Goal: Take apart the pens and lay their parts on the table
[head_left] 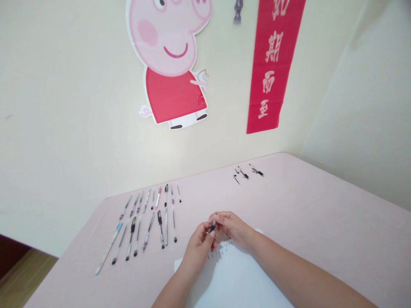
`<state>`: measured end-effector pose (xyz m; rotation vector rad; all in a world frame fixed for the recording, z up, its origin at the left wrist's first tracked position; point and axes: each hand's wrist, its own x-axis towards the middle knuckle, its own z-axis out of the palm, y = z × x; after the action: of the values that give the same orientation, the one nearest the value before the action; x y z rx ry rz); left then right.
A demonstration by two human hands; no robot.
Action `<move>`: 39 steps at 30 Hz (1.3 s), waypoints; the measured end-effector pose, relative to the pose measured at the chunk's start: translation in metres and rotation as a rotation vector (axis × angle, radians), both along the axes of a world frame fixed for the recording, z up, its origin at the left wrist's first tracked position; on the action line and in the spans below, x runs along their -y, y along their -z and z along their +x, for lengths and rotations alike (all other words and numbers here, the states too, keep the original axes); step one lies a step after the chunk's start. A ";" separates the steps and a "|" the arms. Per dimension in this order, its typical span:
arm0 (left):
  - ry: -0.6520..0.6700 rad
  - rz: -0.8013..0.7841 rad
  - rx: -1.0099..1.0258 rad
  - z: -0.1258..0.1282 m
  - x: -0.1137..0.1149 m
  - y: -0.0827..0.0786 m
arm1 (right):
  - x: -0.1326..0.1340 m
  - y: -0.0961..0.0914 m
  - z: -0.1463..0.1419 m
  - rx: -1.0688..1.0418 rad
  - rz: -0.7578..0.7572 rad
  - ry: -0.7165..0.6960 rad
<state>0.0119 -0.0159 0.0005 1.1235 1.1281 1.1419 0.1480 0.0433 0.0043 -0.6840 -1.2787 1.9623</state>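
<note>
Both my hands meet over the top part of a white sheet of paper [237, 273]. Between them is a pen [213, 225], dark at its visible part and mostly hidden by fingers. My left hand [199, 241] is closed on its lower part, thumb against it. The fingers of my right hand [233, 227] pinch its upper end. Rows of small dark marks [220, 249] show on the paper just under my hands.
To the left, two rows of pens and refills lie on the pink tabletop [305, 205], among them a long blue-ended pen [109, 248] and a pink pen [158, 197]. Small black pen parts [244, 173] lie near the wall. A cartoon pig cutout [176, 94] and red banner [269, 85] hang there.
</note>
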 end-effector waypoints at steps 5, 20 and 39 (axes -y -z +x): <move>-0.037 -0.104 0.092 0.003 0.003 -0.010 | 0.001 0.002 -0.001 -0.010 0.035 0.005; 0.004 -0.302 0.159 0.005 0.005 -0.016 | 0.003 0.001 -0.004 0.049 0.055 0.028; -0.091 -0.296 0.268 0.008 0.006 -0.015 | 0.002 0.003 -0.003 0.064 0.076 0.009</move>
<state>0.0200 -0.0219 0.0153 0.6751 1.1020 1.1145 0.1448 0.0416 0.0012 -0.7195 -1.3787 1.8877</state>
